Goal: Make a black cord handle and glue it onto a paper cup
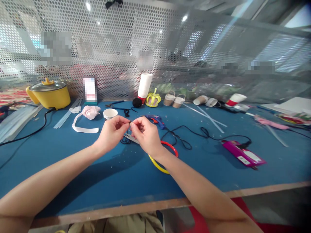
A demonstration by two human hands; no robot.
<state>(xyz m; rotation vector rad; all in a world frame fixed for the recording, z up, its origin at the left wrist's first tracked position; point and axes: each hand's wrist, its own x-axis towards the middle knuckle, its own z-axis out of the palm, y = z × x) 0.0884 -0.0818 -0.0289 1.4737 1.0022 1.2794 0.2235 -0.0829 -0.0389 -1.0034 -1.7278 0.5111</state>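
My left hand and my right hand meet above the middle of the table, thumbs and forefingers pinched together. Between the fingertips shows a small dark bit of what looks like black yarn; most of it is hidden. Loops of black cord lie on the table below. Partly under my right hand are scissors with a silver blade and large red and yellow handles. Just beyond my hands lie a blue glue gun, a white paper cup and a small black tangle.
A yellow electric pot, a pink fabric rose with white ribbon and a phone stand at the left. Stacked cups, a black ball and a yellow-green crown stand behind. A purple power strip lies right.
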